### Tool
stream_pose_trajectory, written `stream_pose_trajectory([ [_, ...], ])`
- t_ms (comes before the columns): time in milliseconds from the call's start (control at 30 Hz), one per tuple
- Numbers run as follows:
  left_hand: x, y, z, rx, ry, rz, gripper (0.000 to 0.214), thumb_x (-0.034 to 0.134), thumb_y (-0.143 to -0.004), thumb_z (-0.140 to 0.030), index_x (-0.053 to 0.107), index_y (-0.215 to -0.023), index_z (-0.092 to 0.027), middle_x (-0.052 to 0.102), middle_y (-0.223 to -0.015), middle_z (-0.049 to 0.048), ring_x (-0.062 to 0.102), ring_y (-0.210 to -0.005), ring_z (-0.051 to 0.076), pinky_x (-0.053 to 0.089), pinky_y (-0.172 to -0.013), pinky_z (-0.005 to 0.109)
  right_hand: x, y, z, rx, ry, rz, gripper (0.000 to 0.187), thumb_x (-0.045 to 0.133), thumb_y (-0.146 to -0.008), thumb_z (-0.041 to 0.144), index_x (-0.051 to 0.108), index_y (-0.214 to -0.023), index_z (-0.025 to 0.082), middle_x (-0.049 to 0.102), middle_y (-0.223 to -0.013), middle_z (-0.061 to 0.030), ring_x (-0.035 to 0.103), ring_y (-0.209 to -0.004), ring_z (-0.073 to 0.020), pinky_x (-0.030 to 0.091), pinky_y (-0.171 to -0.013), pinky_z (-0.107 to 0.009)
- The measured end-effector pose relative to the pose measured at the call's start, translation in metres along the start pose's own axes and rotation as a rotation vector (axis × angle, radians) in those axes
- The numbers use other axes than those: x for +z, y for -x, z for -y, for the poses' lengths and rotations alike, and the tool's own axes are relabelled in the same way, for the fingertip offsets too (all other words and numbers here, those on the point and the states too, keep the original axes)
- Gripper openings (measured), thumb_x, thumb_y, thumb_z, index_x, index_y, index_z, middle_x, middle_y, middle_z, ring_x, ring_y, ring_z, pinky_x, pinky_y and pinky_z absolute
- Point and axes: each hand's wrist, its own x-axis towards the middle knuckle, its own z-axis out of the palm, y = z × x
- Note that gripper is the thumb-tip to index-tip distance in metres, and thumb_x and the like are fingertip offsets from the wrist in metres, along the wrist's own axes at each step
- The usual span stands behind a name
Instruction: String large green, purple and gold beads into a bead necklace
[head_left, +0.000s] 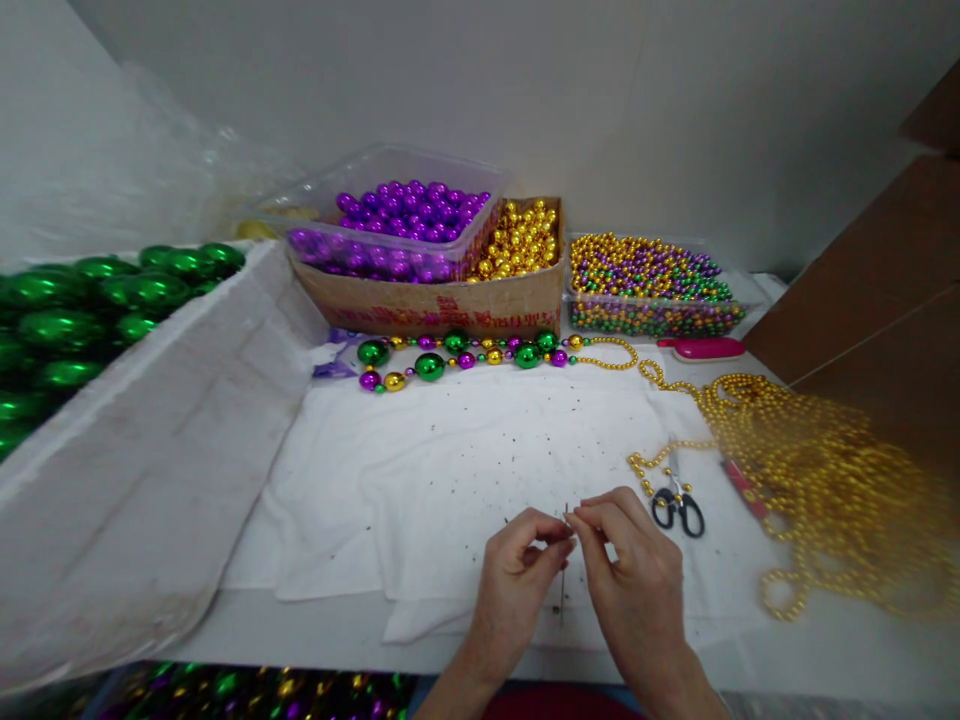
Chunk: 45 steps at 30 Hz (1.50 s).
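Observation:
My left hand [525, 560] and my right hand [628, 560] meet over the near part of a white cloth [420, 500], thumbs and fingertips pinched together. Between them runs a thin, stiff-looking strand [562, 595]. Its short upper end pokes above the fingertips and a longer part hangs below; cord or wire, I cannot tell. Just right of my right hand lie black-handled scissors [679, 510], with a gold bead string [675, 447] across their blades. Farther back, a necklace [457, 358] of green, purple and gold beads stretches across the cloth.
Left stands a white foam box [172, 470] of large green beads. A cardboard box [390, 305], a clear tub [390, 240] of purple beads and a clear bin [652, 310] of mixed beads line the back. Gold bead strings [840, 480] pile up right, beside a pink-handled tool [709, 348].

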Motion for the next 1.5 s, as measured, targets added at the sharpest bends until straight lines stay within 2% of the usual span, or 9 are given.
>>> stream_pose_trajectory([
  [400,0.0,0.003,0.005,0.047,-0.087,0.003,0.011,0.06,-0.08,-0.024,0.063,-0.073,-0.016,0.06,-0.074,0.0025,0.057,-0.072,0.015,0.048,-0.063,0.022,-0.003,0.001,0.003,-0.009,0.003,0.0,0.018,0.046,-0.088,0.008,0.06,-0.081,0.018,0.058,-0.076,-0.0037,0.06,-0.067,-0.0144,0.048,-0.064,-0.026],
  [600,0.002,0.005,-0.001,0.092,-0.143,-0.003,0.011,0.06,-0.08,-0.022,0.063,-0.07,-0.016,0.06,-0.072,0.0014,0.057,-0.071,0.014,0.045,-0.06,0.021,-0.004,0.002,0.002,-0.027,-0.006,-0.009,0.018,0.048,-0.087,0.006,0.058,-0.078,0.017,0.057,-0.076,-0.0039,0.06,-0.068,-0.0143,0.048,-0.063,-0.026],
  [800,0.004,0.006,-0.005,0.111,-0.163,0.0,0.012,0.059,-0.08,-0.021,0.063,-0.07,-0.017,0.06,-0.072,0.0016,0.057,-0.07,0.014,0.044,-0.059,0.02,-0.005,0.002,0.001,0.018,-0.067,0.003,0.018,0.048,-0.086,0.006,0.059,-0.081,0.019,0.057,-0.076,-0.0027,0.059,-0.069,-0.0144,0.047,-0.063,-0.026],
  [1067,0.009,0.008,-0.008,0.185,-0.188,0.017,0.012,0.058,-0.08,-0.017,0.064,-0.07,-0.017,0.062,-0.073,0.0034,0.058,-0.07,0.015,0.045,-0.061,0.021,-0.011,-0.001,-0.001,0.19,-0.286,0.069,0.015,0.055,-0.081,0.007,0.062,-0.078,0.019,0.059,-0.078,-0.0021,0.059,-0.072,-0.0151,0.049,-0.062,-0.025],
  [1300,0.009,0.008,-0.008,0.209,-0.206,0.05,0.012,0.056,-0.082,-0.017,0.066,-0.074,-0.017,0.062,-0.075,0.0042,0.059,-0.072,0.016,0.045,-0.063,0.023,-0.018,-0.001,-0.003,0.22,-0.319,0.136,0.015,0.058,-0.079,0.006,0.062,-0.085,0.019,0.059,-0.083,-0.002,0.059,-0.073,-0.0143,0.049,-0.063,-0.025],
  [1500,0.012,0.01,-0.007,0.261,-0.279,0.066,0.015,0.054,-0.083,-0.015,0.063,-0.071,-0.017,0.06,-0.071,0.0032,0.057,-0.07,0.015,0.042,-0.065,0.024,-0.019,0.001,0.002,0.238,-0.265,0.14,0.013,0.052,-0.084,0.012,0.06,-0.076,0.019,0.057,-0.075,-0.0018,0.055,-0.071,-0.0152,0.043,-0.058,-0.026],
])
